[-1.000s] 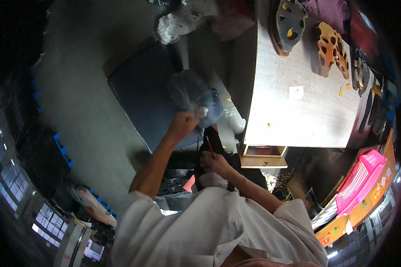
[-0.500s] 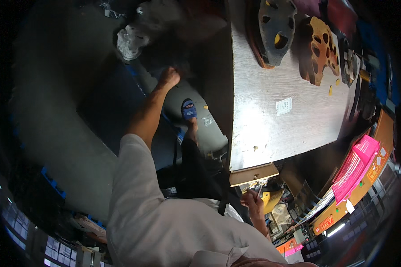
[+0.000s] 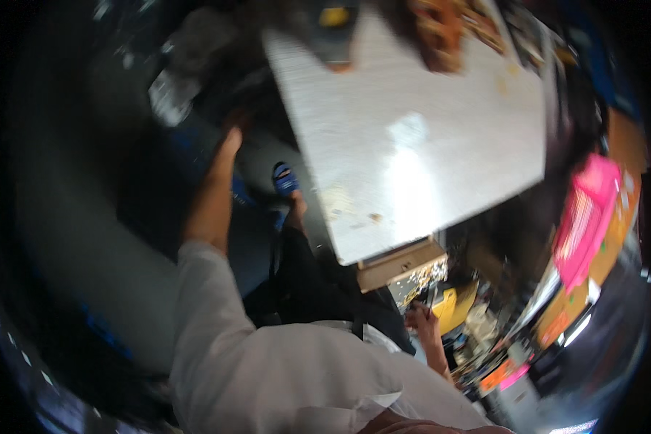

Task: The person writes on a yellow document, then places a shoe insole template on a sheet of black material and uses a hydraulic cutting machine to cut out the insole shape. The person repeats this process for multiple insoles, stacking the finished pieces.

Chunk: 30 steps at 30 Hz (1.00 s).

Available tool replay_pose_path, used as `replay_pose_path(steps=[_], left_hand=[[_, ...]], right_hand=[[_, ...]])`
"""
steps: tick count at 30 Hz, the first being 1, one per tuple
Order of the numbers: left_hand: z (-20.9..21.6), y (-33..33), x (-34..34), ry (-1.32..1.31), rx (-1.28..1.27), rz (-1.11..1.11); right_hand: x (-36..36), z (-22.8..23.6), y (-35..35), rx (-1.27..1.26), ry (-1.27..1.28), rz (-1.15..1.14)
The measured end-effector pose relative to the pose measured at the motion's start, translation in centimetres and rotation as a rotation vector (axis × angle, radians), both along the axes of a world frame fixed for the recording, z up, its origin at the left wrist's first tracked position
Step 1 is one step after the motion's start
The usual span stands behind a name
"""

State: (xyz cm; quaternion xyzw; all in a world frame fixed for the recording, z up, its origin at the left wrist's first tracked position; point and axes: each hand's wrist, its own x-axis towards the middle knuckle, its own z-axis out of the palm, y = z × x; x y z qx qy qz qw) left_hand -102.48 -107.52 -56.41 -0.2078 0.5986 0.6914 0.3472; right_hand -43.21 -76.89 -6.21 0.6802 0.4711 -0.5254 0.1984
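My left hand [image 3: 231,137] reaches out to the far left, low beside the table, over dark ground. Motion smears its fingers, so whether it grips anything does not show. At the near right, my right hand [image 3: 422,320] is closed around a thin metal tool [image 3: 432,296], its kind too blurred to name. This hand is just beyond a small pulled-out wooden drawer [image 3: 403,266] at the table's near edge. Many small yellow and pale scraps [image 3: 421,281] lie by that drawer, close to the tool.
A pale wood-grain table [image 3: 354,152] fills the middle, bearing a paper label [image 3: 409,130]. Toward its far side are a dark shaped block [image 3: 329,40] and an orange-brown block with holes [image 3: 440,40]. A pink basket [image 3: 586,217] stands right; a yellow container [image 3: 456,307] is beside my right hand.
The whole view has swung and blurred, with the table now further left and tilted. My left hand appears further left and more smeared. The right hand still grips the thin tool near the drawer.
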Motion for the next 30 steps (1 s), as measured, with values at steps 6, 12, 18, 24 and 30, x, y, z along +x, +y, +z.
replay_pose_path(steps=[6, 12, 18, 24, 30], left_hand=[[16.1, -6.6, 14.1, -0.207, -0.577, -0.382], [37.1, -2.2, 34.6, -0.165, -0.448, -0.151], [45.2, 13.0, 49.6, -0.145, -0.373, -0.392], [46.4, 24.3, 54.6, -0.297, -0.113, -0.237], [46.2, 29.2, 55.6, -0.297, -0.139, -0.446]], right_hand=[[1.3, 0.6, 5.2, 0.236, 0.158, 0.423], [4.4, -1.1, 13.5, 0.135, 0.415, 0.373], [8.2, -1.8, 21.7, 0.141, 0.486, 0.550], [1.8, -0.6, 21.9, 0.251, 0.577, 1.052], [0.1, 1.4, 20.1, 0.272, 0.897, 0.951]])
